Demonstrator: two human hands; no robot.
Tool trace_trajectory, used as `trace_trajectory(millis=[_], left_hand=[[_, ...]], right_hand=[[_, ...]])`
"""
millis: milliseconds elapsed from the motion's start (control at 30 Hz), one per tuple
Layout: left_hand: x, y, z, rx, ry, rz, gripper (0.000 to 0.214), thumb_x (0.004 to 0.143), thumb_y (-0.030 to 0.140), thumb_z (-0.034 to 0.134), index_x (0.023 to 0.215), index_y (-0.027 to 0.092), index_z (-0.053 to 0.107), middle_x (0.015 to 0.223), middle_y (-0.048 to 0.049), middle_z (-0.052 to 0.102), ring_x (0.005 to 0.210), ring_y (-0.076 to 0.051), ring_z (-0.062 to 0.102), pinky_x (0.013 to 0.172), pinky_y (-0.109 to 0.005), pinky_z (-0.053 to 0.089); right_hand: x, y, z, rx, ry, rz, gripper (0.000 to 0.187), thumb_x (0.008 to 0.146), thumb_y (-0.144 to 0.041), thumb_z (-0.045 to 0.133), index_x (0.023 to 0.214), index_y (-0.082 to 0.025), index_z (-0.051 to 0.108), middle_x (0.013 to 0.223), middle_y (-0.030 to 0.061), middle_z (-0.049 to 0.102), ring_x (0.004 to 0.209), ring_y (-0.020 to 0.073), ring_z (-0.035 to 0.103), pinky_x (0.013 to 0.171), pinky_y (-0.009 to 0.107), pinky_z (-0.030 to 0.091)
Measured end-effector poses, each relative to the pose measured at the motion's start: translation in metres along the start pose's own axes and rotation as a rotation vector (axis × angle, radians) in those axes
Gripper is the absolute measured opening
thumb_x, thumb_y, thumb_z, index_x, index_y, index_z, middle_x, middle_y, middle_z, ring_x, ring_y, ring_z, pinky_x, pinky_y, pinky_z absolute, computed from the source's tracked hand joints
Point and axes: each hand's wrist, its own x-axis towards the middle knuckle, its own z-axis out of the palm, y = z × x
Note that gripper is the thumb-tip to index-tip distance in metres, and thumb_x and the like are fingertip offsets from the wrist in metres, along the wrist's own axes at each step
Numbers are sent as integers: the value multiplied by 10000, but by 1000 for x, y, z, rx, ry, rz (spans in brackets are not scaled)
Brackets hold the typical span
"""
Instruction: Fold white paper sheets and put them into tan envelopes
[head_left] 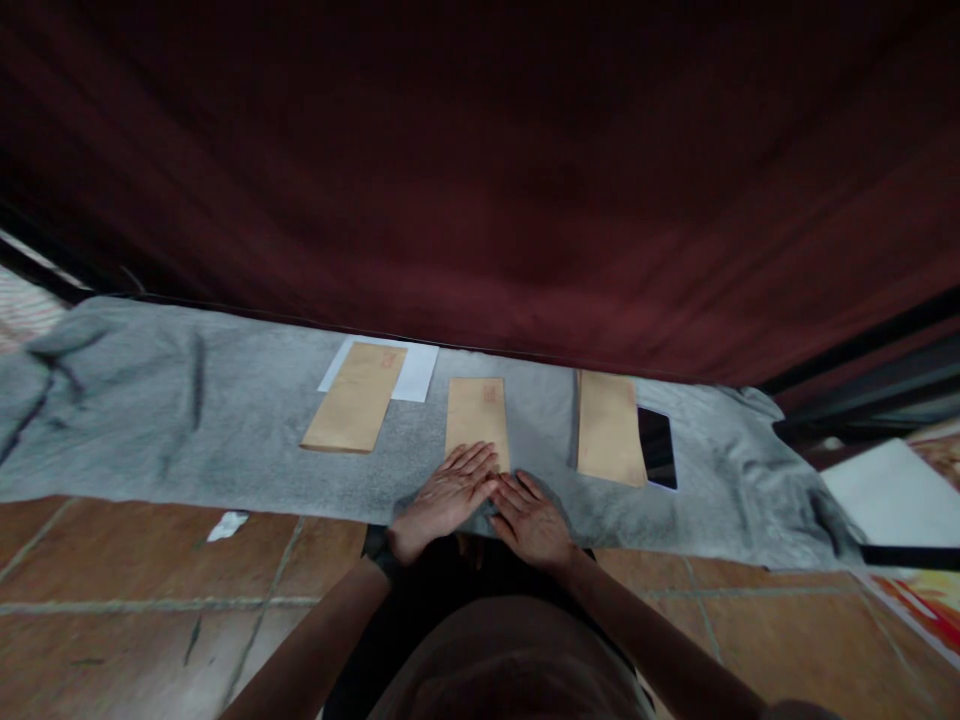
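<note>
Three brown envelopes lie in a row on a grey cloth [187, 420] spread over the floor. My left hand [444, 497] lies flat with its fingers stretched out, fingertips on the near end of the middle envelope [477, 415]. My right hand [531, 520] lies flat beside it on the cloth, fingers out, touching the left hand's fingertips. The left envelope [355, 397] rests partly on a white sheet [417, 370]. The right envelope [608, 427] lies next to a black phone [657, 447].
A dark red curtain [480, 180] hangs just behind the cloth. Brown floor tiles [150, 590] run in front, with a small white scrap [227, 524] on them. White and coloured paper [892, 500] lies at the right edge.
</note>
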Motion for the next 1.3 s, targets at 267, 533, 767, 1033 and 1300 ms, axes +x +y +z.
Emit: trace_trajectory(millis=[267, 533, 767, 1033, 1300], left_hand=[[-57, -13, -36, -97, 446, -307, 538, 1081, 397, 320, 1597, 252, 285, 1640, -74, 359, 1508, -205, 347, 1242, -460, 319], [-63, 29, 6, 82, 251, 30, 635, 1041, 409, 447, 1612, 222, 241, 1624, -95, 386, 1504, -250, 354, 1214, -462, 371], [-58, 20, 25, 195, 267, -45, 626, 1039, 466, 426, 1573, 156, 328, 1573, -145, 455, 1474, -264, 409, 1204, -478, 375], [40, -34, -21, 116, 226, -138, 631, 1071, 479, 228, 1591, 128, 293, 1654, -134, 312, 1542, -244, 263, 1245, -450, 279], [92, -49, -3, 142, 115, -119, 581, 1054, 460, 283, 1575, 213, 359, 1640, -72, 359, 1558, -248, 213, 1274, -505, 132]], right_hand=[[3, 0, -6, 9, -67, 0, 487, 1049, -349, 476, 1513, -201, 464, 1562, 47, 472, 1415, 199, 486, 1249, 438, 297], [4, -4, -7, 5, -63, 17, 497, 1021, -313, 519, 1499, -183, 485, 1537, 76, 505, 1415, 212, 487, 1236, 453, 326], [3, -3, -6, 4, -37, 5, 473, 1032, -319, 501, 1489, -199, 496, 1535, 62, 510, 1416, 202, 485, 1248, 440, 300], [4, -2, -4, 9, 2, 0, 484, 1022, -346, 531, 1481, -195, 503, 1518, 66, 535, 1388, 200, 515, 1245, 429, 306], [5, -2, -11, 14, -57, 0, 491, 1031, -347, 514, 1496, -194, 480, 1537, 75, 512, 1396, 213, 504, 1235, 440, 322]])
